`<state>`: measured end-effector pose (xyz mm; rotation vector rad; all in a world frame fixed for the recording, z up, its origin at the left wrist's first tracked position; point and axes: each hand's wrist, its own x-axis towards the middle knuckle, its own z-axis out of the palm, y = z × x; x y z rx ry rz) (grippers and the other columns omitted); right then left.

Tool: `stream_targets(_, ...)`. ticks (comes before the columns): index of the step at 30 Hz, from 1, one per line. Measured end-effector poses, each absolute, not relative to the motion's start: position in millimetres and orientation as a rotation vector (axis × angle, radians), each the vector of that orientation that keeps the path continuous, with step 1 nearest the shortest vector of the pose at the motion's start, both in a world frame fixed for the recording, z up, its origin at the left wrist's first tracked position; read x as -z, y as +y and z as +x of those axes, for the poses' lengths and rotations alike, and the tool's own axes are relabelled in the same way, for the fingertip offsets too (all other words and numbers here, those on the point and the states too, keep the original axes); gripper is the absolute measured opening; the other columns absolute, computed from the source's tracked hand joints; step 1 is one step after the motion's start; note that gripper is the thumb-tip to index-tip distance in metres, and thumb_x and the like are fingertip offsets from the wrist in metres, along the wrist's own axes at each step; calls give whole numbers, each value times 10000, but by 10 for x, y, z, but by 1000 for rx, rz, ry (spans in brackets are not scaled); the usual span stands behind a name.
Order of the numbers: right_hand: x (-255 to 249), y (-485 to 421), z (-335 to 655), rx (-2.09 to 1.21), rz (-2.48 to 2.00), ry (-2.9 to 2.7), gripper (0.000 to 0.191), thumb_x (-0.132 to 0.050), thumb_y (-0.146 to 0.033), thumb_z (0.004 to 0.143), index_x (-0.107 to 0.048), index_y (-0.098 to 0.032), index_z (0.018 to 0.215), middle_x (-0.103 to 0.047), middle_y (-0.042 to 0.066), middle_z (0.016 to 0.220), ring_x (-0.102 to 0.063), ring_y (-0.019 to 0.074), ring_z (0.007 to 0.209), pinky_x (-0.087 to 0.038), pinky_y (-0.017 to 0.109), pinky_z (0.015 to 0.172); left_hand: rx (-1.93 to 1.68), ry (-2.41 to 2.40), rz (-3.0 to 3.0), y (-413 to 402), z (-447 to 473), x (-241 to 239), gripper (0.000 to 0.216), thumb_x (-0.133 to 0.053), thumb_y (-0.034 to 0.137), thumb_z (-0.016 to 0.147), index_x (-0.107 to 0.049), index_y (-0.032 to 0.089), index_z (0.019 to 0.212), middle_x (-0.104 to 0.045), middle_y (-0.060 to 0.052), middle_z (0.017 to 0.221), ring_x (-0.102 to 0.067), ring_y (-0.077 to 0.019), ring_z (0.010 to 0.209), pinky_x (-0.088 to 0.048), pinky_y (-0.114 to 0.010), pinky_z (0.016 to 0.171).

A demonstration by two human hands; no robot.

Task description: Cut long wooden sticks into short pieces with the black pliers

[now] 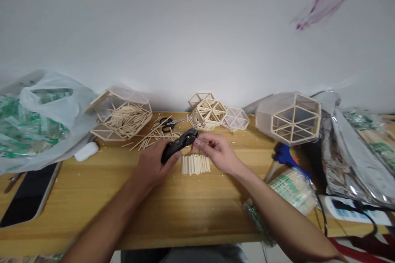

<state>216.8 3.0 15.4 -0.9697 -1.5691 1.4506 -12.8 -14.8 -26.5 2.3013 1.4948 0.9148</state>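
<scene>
My left hand [156, 160] is wrapped around a black plier-like hand tool [179, 144], its head pointing up and to the right. At that head, my right hand [217, 152] has thumb and fingertips pinched together; whatever they hold is too small or hidden to make out. Just below both hands, a row of short cut wooden sticks [195, 164] lies side by side on the table. Longer loose sticks [149, 141] are scattered behind my left hand, next to black-handled scissors [168, 124].
A stick-filled hexagonal frame [98, 129], stacked hexagon frames [202, 111] and a covered frame [293, 119] line the wall. At right are a blue glue gun [285, 155], bagged sticks [291, 189] and a power strip [359, 210]. A phone [31, 195] and plastic bag [77, 102] sit left.
</scene>
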Motion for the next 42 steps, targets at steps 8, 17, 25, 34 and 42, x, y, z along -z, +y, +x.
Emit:
stream_targets(8,-122,31,2140,-1534,-1002,-1478,384,-631,-507,936,-689,-152,800,-476,-37,595,-289,94,527,-210,257,503,-836,1539,2250,-156,-116,256,323,-389,433,1012,-607,195,1016,-680,-65,940,-640,-221,864,-467,-330,760)
stream_targets(17,-68,42,2090,-1683,-997,-1319,429,-685,-572,869,-656,-159,756,-536,-23,620,-298,87,520,-208,247,497,-721,1663,2238,-174,-88,210,350,-362,455,1019,-559,218,852,-632,-33,797,-589,-207,743,-403,-319,676)
stream_targets(25,-53,41,2086,-1769,-994,-1237,402,-698,-528,872,-661,-140,775,-608,-3,696,-294,57,480,-178,237,465,-730,1667,2243,-186,-67,176,411,-361,460,1021,-540,217,742,-594,-17,696,-565,-189,664,-366,-300,620)
stream_targets(34,-7,63,2066,-1752,-1000,-1215,416,-731,-548,840,-648,-141,864,-678,19,747,-342,54,476,-231,223,447,-681,1738,2223,-165,-68,180,461,-363,507,1016,-574,213,729,-635,-30,706,-599,-195,675,-380,-308,637)
stream_targets(42,15,70,2062,-1736,-1002,-1196,426,-748,-552,820,-643,-140,801,-646,4,711,-349,59,487,-238,228,462,-692,1793,2229,-138,-80,230,494,-375,522,1009,-563,215,671,-628,-22,643,-607,-186,639,-361,-294,604)
